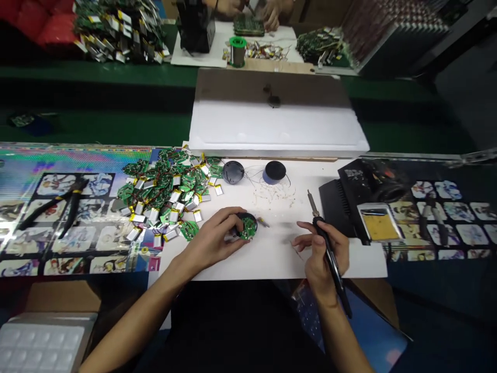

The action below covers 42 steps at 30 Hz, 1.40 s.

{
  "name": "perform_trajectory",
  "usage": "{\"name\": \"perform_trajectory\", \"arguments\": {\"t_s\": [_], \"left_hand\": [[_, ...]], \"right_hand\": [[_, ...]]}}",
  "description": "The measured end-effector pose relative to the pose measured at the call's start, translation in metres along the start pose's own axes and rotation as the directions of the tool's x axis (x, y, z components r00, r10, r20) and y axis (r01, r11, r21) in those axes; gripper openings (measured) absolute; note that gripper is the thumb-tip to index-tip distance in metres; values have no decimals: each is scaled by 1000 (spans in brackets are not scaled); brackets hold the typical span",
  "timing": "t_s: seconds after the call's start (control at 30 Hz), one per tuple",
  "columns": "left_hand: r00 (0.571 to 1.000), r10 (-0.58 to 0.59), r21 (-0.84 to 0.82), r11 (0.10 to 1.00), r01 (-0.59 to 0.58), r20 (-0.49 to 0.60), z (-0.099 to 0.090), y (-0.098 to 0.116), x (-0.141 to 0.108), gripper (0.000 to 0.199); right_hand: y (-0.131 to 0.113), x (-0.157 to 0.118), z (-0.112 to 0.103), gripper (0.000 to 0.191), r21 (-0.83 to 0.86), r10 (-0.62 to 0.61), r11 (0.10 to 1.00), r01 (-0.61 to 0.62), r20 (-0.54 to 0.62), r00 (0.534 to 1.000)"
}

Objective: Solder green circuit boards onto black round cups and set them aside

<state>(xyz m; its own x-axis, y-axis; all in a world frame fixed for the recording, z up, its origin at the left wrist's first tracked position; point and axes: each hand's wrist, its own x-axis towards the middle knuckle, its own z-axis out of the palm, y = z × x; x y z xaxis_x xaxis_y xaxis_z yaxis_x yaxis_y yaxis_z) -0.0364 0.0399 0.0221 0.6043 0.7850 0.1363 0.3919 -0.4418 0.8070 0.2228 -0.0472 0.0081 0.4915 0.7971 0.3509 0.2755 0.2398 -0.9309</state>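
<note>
My left hand point(223, 233) grips a round black casing with a green circuit board point(247, 228) in it, over the white work surface point(272, 259). A small wired piece point(263, 221) sticks out at its right side. In my right hand point(326, 251) is a soldering iron point(330, 254), its tip pointing up and away from the casing. Beyond the hands lie two round black parts, an open dark casing point(233, 172) and a black disc-topped one point(275, 171), with thin wires beside them. To the left of my left hand is a heap of green boards with silver battery cells point(171, 189).
A white foam block point(272, 114) stands behind the work surface. At right are a black iron stand point(349, 191) and a yellow sponge tray point(378, 225). Pliers point(72, 207) lie at left. Across the bench, another person's hands point(272, 14) work near a solder spool point(237, 52).
</note>
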Motion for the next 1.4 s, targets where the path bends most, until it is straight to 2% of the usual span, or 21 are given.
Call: {"name": "perform_trajectory", "arguments": {"t_s": [0.07, 0.13, 0.2, 0.27, 0.37, 0.43, 0.53, 0.6, 0.67, 0.73, 0.87, 0.93, 1.0, 1.07, 1.17, 1.27, 1.33, 1.4], "left_hand": [[999, -23, -60, 998, 24, 29, -20, 2, 5, 21], [998, -53, -100, 993, 55, 20, -51, 3, 9, 26], [994, -87, -77, 994, 82, -66, -90, 3, 16, 30], [969, -116, 2, 993, 119, -218, -130, -4, 26, 34], [882, -145, 78, 977, 200, -449, -181, -32, 53, 43], [825, -197, 93, 953, 288, -530, -204, -61, 76, 48], [728, -315, 147, 857, 493, -609, -223, -103, 106, 41], [708, -357, 190, 801, 568, -610, -227, -121, 120, 37], [723, -380, 216, 782, 584, -577, -227, -129, 127, 36], [748, -377, 244, 783, 572, -546, -224, -127, 131, 39], [811, -250, 339, 814, 472, -529, -211, -100, 145, 47], [870, -165, 389, 845, 368, -465, -196, -79, 163, 39], [937, -100, 417, 876, 243, -334, -174, -59, 189, 31], [979, -55, 420, 898, 134, -195, -146, -41, 220, 31], [995, -20, 437, 898, 59, -94, -99, -23, 268, 45], [992, -61, 458, 883, 105, -109, -61, -16, 306, 58], [981, -111, 452, 875, 173, -162, -47, -14, 322, 50], [966, -151, 420, 878, 230, -212, -43, -14, 332, 40]], "right_hand": [[9, -2, -2, 20, -38, 0, 999, 1, 37, 999], [16, -3, -5, 18, -103, 3, 995, 5, 75, 997], [22, -4, -8, 16, -177, 6, 984, 17, 127, 992], [26, -3, -9, 16, -238, -2, 970, 48, 188, 982], [27, -1, -10, 16, -282, -25, 955, 98, 253, 967], [26, 0, -11, 14, -292, -47, 948, 130, 276, 960], [26, 1, -11, 13, -314, -88, 932, 182, 291, 953], [27, 1, -12, 14, -331, -112, 920, 210, 290, 950], [29, 1, -12, 15, -342, -135, 911, 230, 279, 951], [29, 2, -11, 15, -336, -164, 908, 251, 266, 950], [27, 5, -7, 13, -314, -199, 909, 275, 255, 946], [27, 6, -6, 12, -311, -196, 910, 273, 257, 946], [28, 6, -6, 12, -305, -193, 913, 272, 264, 945], [30, 4, -7, 12, -301, -188, 915, 269, 271, 944], [34, 1, -10, 12, -314, -190, 910, 271, 267, 945], [36, -2, -11, 12, -332, -198, 901, 279, 258, 946], [36, -2, -11, 12, -329, -205, 901, 283, 252, 946], [35, -2, -11, 12, -325, -207, 902, 283, 251, 946]]}}
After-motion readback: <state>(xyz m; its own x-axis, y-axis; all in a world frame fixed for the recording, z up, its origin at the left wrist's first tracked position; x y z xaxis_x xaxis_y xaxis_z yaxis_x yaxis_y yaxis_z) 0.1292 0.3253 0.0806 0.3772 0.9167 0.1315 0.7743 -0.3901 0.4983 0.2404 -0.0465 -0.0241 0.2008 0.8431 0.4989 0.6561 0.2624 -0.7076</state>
